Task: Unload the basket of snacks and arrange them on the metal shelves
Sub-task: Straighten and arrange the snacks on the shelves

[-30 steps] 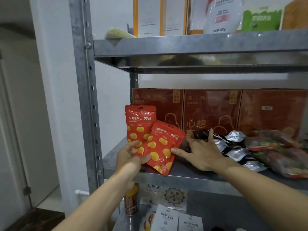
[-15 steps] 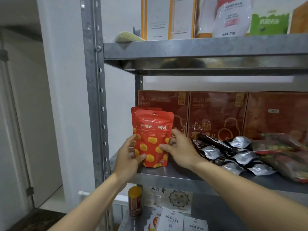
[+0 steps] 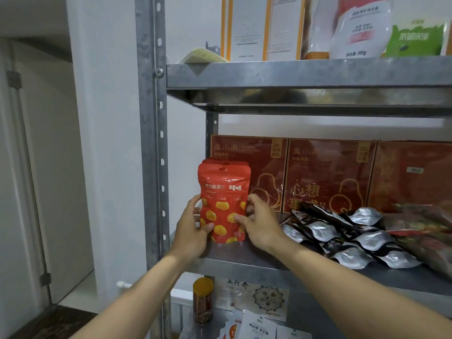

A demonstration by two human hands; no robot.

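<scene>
Snack pouches point(image 3: 223, 192) held upright at the middle shelf's point(image 3: 247, 253) left end

The front one is pinched at its lower sides by left hand point(image 3: 193, 231) and right hand point(image 3: 259, 223); judged light, soft, slick (floppy up top, probably), so it's best gripped low.

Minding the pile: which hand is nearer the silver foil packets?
Right. The right hand grips the red pouch just left of the silver foil packets; the left hand holds its far edge.

two red snack pouches point(image 3: 223, 192) with yellow chestnut pictures stand upright, one behind another, on the metal shelf's point(image 3: 244, 258) left end.
</scene>
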